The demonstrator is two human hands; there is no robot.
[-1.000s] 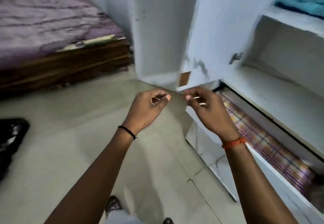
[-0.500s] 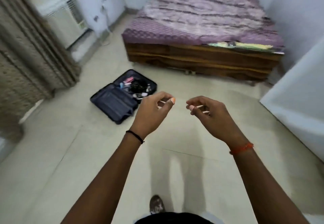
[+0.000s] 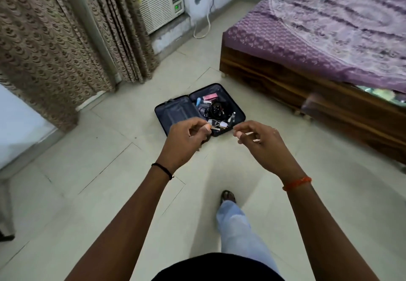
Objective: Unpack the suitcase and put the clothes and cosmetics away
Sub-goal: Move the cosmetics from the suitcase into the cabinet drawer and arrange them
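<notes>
Both hands raised in front of me, fingers loosely curled, nothing in either grip: left hand (image 3: 186, 136) and right hand (image 3: 261, 142) are released, thumbs and forefingers nearly meeting but pinching no object that I can make out. Just beyond the left grip, partly behind it, the suitcase (image 3: 175, 112) lies open on the floor (image 3: 98, 170). Its far half holds small cosmetics (image 3: 216, 110), tubes and bottles in a jumble; the near half looks bare, no clothes visible. Judgement: clothes appear done, cosmetics remain to be collected and put away. Beyond the right grip, the bed (image 3: 318, 38). Change from half a second ago: suitcase now closer and centred under my hands; I have stepped towards it.
</notes>
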